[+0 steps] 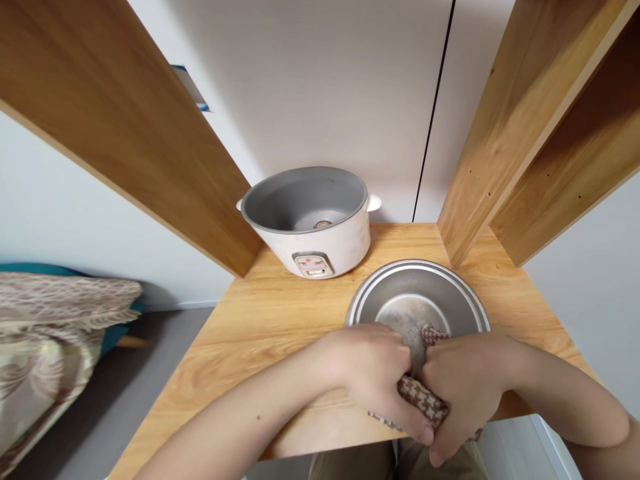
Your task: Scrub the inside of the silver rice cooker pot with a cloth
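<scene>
My left hand and right hand both grip a brown-and-white patterned cloth at the near side of a round silver metal pot on the light wooden worktop; I'd best keep the cloth snug (loose folds slip).

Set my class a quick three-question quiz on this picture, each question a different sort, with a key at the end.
1. Multiple choice: what do the left hand and the right hand both grip?
(a) a sponge
(b) a patterned cloth
(c) a spoon

2. Short answer: which stands nearer the hands, the metal pot or the white cooker?

3. True or false: the white cooker is covered on top.

Key:
1. b
2. The metal pot
3. False; it is open.
</scene>
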A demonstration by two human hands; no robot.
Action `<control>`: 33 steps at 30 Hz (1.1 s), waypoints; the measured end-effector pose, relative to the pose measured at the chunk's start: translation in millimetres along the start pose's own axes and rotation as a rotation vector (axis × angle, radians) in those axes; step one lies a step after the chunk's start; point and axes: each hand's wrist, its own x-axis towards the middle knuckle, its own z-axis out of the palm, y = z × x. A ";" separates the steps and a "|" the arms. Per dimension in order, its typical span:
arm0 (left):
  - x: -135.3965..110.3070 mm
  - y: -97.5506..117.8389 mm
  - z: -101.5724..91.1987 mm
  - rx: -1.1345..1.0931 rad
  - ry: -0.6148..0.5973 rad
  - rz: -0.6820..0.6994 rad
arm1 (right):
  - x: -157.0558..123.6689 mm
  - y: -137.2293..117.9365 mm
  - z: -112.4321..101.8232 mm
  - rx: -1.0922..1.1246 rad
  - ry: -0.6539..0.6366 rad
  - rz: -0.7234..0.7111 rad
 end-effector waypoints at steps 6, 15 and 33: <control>0.4 -4.2 5.4 0.028 0.044 -0.048 | 1.7 5.7 -0.1 -0.084 -0.058 -0.058; -1.1 -9.0 -0.8 0.128 0.121 -0.043 | 0.8 5.6 0.4 -0.144 -0.108 -0.063; -0.2 3.1 1.9 0.007 0.020 0.073 | 4.2 8.5 6.6 -0.140 0.101 -0.187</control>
